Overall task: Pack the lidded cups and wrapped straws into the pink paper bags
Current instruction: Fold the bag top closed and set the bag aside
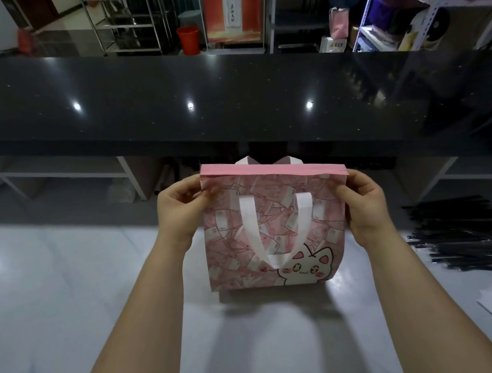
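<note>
Forearms reach from the near edge; left hand and right hand each pinch a top corner of the pink paper bag, centre, over the white table. Likely step: pressing its mouth flat. Next calls for even pressure along the fold. Wrapped straws lie right.

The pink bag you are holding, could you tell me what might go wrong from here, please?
1. The left hand and right hand pinch only the top corners of the pink bag; the paper could tear or crease there.
2. The loose black straws lie close beside the right forearm; a sweep might scatter them.
</note>
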A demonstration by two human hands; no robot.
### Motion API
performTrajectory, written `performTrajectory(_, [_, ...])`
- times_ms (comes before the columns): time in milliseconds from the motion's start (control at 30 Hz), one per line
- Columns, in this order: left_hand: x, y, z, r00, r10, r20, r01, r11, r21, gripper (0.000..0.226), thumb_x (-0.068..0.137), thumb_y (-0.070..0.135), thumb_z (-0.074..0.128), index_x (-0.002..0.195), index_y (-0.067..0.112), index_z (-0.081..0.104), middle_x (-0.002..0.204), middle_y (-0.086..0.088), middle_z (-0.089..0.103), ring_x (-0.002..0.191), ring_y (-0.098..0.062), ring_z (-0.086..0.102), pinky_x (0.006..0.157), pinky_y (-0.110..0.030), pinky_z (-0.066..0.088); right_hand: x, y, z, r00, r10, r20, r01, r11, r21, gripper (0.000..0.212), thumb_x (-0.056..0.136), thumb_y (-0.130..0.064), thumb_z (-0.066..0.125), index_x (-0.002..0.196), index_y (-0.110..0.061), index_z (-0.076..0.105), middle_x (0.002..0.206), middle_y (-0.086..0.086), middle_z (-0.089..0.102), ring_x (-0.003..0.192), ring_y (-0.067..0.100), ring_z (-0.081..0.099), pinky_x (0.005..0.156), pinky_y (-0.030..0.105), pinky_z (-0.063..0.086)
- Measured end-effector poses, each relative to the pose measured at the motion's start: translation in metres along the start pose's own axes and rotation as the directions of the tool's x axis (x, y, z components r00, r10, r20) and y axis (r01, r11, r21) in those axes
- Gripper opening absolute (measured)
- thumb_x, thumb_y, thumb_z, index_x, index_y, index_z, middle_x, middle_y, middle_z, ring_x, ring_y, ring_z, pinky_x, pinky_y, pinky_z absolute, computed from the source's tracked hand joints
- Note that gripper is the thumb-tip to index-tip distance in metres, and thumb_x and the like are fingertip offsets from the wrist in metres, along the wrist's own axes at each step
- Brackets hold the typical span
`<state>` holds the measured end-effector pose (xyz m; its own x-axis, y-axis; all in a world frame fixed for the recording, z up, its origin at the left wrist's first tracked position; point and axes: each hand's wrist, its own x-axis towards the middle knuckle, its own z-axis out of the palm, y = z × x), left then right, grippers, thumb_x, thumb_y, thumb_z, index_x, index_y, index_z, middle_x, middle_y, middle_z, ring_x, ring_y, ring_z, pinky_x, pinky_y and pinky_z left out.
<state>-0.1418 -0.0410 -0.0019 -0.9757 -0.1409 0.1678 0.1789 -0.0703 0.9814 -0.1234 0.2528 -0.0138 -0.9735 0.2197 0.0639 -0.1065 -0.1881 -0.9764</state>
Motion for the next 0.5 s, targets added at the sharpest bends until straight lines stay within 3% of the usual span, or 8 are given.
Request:
performTrajectory(133, [-0.004, -0.002, 0.002, 0.996, 0.019, -0.089, -0.019, 1.0, -0.003, 0.018, 0.07, 0.029, 0.079, 0.087, 0.024, 0.075, 0.085, 0.008, 0.075, 0.084, -0.01, 0.071, 0.066, -0.019, 0.056, 0.0, 0.001, 0.006, 0.996, -0.042, -0.075, 0.043, 0.999, 0.013, 0.018, 0.082, -0.012, 0.071, 0.087, -0.029, 0.075, 0.094, -0.001, 0.074, 0.095, 0.023, 0.07, 0.078, 0.036, 0.059])
performTrajectory(267, [-0.008, -0.002, 0.002, 0.991, 0.068, -0.115, -0.066, 0.998, 0.022, 0.019, 0.069, 0.03, 0.081, 0.079, 0.032, 0.065, 0.081, 0.008, 0.072, 0.081, -0.011, 0.07, 0.068, -0.021, 0.057, 0.0, 0.004, 0.011, 0.989, -0.084, -0.125, 0.086, 0.996, 0.01, 0.014, 0.08, -0.017, 0.073, 0.087, -0.028, 0.07, 0.088, -0.004, 0.074, 0.087, 0.014, 0.07, 0.072, 0.026, 0.057])
performTrajectory(333, [-0.007, 0.0, 0.0, 0.994, 0.081, -0.079, -0.079, 0.996, 0.032, 0.033, 0.07, 0.024, 0.081, 0.089, 0.036, 0.057, 0.085, 0.007, 0.071, 0.085, -0.012, 0.071, 0.069, -0.022, 0.058, 0.001, 0.006, 0.011, 0.98, -0.142, -0.142, 0.139, 0.99, -0.032, 0.021, 0.082, -0.01, 0.073, 0.09, -0.026, 0.063, 0.084, -0.008, 0.072, 0.083, 0.009, 0.069, 0.07, 0.023, 0.055])
performTrajectory(433, [-0.005, 0.009, -0.007, 0.985, 0.162, 0.059, -0.172, 0.955, 0.243, 0.064, 0.078, 0.007, 0.078, 0.115, 0.048, 0.047, 0.097, 0.014, 0.068, 0.093, -0.007, 0.067, 0.07, -0.016, 0.055, 0.003, 0.005, 0.007, 0.97, -0.221, -0.097, 0.207, 0.969, -0.138, 0.041, 0.084, 0.007, 0.065, 0.099, -0.028, 0.052, 0.085, -0.01, 0.07, 0.085, 0.008, 0.067, 0.072, 0.022, 0.055])
performTrajectory(500, [-0.003, 0.016, -0.011, 0.957, 0.233, 0.175, -0.283, 0.884, 0.372, 0.071, 0.079, -0.002, 0.074, 0.118, 0.051, 0.047, 0.102, 0.019, 0.064, 0.099, -0.003, 0.063, 0.075, -0.014, 0.054, 0.004, 0.0, 0.005, 0.958, -0.286, -0.003, 0.28, 0.939, -0.201, 0.046, 0.085, 0.008, 0.063, 0.103, -0.032, 0.049, 0.091, -0.005, 0.07, 0.092, 0.014, 0.068, 0.078, 0.025, 0.056])
